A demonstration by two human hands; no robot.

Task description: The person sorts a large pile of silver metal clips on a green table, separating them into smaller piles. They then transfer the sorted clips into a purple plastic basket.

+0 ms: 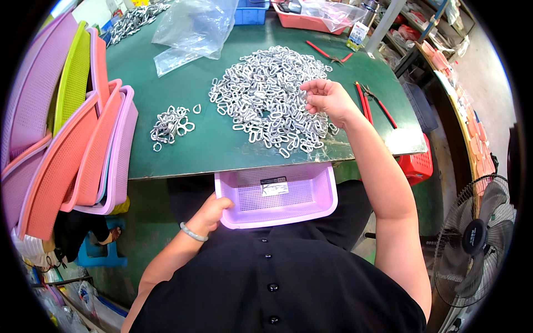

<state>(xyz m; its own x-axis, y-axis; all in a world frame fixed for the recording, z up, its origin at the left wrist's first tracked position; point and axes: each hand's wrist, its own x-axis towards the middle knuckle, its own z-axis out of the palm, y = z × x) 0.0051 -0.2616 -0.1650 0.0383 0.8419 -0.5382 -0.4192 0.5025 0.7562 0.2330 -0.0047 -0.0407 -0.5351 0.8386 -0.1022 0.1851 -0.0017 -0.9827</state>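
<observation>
My left hand (210, 215) grips the left end of a light purple plastic basket (325, 202), which is held at the table's front edge above my lap. A small label lies inside the basket, with no links visible there. On the green table (183, 158) a big heap of grey metal chain links (266, 91) spreads out. Over the heap's right side hovers my right hand (328, 101), its thumb and fingers curved with a gap between them; I see nothing held. A smaller cluster of metal rings or links (171, 124) lies to the left.
Red-handled pliers (335, 59) and another pair (376, 104) lie right of the heap. Purple, green and orange baskets (83, 150) are stacked at left. A plastic bag (194, 33), a blue bin (250, 14) and a red tray (302, 21) stand behind. A fan (474, 238) is at right.
</observation>
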